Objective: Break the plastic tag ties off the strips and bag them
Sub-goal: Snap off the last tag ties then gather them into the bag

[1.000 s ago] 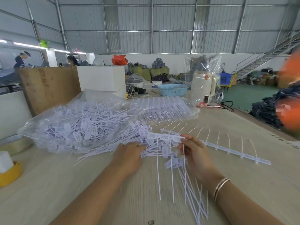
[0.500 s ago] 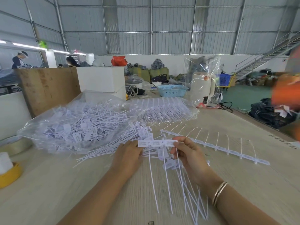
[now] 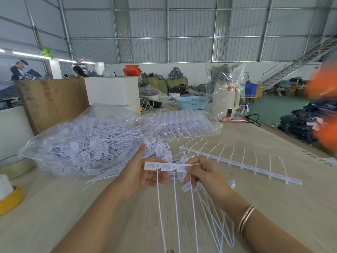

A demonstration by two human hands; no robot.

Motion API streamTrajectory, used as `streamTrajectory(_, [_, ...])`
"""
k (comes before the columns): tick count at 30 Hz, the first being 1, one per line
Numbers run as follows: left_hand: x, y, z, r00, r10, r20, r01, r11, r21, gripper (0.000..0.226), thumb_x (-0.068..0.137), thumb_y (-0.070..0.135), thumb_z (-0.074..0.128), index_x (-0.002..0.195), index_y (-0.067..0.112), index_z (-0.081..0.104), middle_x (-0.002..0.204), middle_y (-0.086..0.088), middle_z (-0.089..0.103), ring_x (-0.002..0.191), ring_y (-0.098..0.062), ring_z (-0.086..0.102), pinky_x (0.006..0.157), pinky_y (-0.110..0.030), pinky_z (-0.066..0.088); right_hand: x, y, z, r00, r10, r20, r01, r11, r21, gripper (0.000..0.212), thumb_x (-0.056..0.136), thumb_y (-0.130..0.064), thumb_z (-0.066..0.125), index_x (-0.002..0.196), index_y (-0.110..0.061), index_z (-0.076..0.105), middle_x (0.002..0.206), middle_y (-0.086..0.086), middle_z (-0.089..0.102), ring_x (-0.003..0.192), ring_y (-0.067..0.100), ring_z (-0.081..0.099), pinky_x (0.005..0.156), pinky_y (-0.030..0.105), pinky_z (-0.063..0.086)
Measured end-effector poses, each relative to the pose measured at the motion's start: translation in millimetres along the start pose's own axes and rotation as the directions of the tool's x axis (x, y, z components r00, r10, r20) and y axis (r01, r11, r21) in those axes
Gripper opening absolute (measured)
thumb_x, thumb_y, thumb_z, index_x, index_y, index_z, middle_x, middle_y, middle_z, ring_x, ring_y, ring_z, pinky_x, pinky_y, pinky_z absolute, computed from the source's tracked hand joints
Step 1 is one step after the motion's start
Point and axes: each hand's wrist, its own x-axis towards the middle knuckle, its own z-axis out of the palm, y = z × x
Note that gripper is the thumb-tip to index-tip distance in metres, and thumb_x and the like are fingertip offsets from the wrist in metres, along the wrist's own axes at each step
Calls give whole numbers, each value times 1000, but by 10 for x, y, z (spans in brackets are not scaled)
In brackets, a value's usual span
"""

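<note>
A: What is lying on the counter (image 3: 255,207)?

B: A clear bag (image 3: 54,143) of loose ties (image 3: 87,141) is sitting far left, and a second bag (image 3: 186,123) of unbroken strips is lying behind it. A long strip (image 3: 242,166) is lying to the right, its tails curving away from the person.

A: And the hands?

B: Both are holding a short strip (image 3: 166,166) of three tags just above the counter. The left hand (image 3: 138,177) is gripping its left end, thumb sticking up. The right hand (image 3: 206,177) is pinching the right end and is also holding a bunch (image 3: 211,214) of loose ties under its fingers, their tails trailing toward the person.

A: Anything on the wrist?

B: A bracelet (image 3: 246,219) is circling the right one.
</note>
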Motion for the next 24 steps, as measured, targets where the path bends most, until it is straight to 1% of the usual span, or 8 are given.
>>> streamTrajectory(2, [-57,-49,-32,999,-25,40,18,985,172,55,86,58,45,88,10,71,80,-17,70,66,-25,67,56,-26,49,-4,10,3,1000,15,9,-14,995,-102,6,88,-1,57,86,-6,57,55,8,65,42,13,50,48,20,43])
streamTrajectory(5, [-23,-143,-15,998,37,-43,-20,939,342,16,84,30,67,79,16,74,73,-10,70,62,-19,66,58,-24,50,-10,43,34,1000,-23,3,22,921,-390,9,85,-14,65,83,-17,56,49,-8,56,42,5,46,49,20,39])
streamTrajectory(7, [-20,-205,2,996,57,-71,-33,951,308,11,85,24,67,78,19,75,71,-9,70,62,-19,66,58,-24,51,-8,52,30,984,-167,56,158,694,-702,16,77,-28,72,84,-26,58,59,-16,48,53,1,44,55,18,37])
streamTrajectory(9, [-24,-245,25,995,76,-64,-58,965,254,11,84,24,68,78,19,75,70,-8,70,62,-19,66,58,-23,50,5,33,30,947,-281,155,280,487,-827,24,73,-34,73,92,-23,63,79,-17,47,67,2,44,65,22,37])
streamTrajectory(12, [-26,-291,91,993,89,-75,-69,969,237,16,77,33,74,80,17,75,71,-6,71,65,-18,67,64,-28,53,39,-2,26,928,-310,209,328,408,-852,22,79,-31,70,97,-19,67,89,-10,55,70,3,42,71,26,38])
streamTrajectory(15, [-41,-360,130,991,107,-85,-81,960,266,18,76,31,75,84,16,75,72,-5,71,66,-16,66,72,-35,52,24,-5,4,917,-318,241,351,356,-866,20,83,-30,67,99,-19,70,94,-5,66,74,10,56,75,28,38])
streamTrajectory(20, [-80,-346,156,989,134,-67,-109,948,298,10,85,19,66,91,14,72,74,-2,71,62,-11,65,58,-18,48,-4,0,-6,915,-304,266,364,334,-869,21,87,-41,59,98,-25,69,88,-12,65,75,6,56,76,27,33])
streamTrajectory(24, [-103,-352,135,987,156,-45,-134,937,324,9,87,15,64,92,14,71,73,-1,71,61,-10,64,56,-16,47,1,-9,-1,940,-205,273,335,402,-852,27,93,-40,50,93,-21,69,81,-7,66,70,9,57,78,34,43])
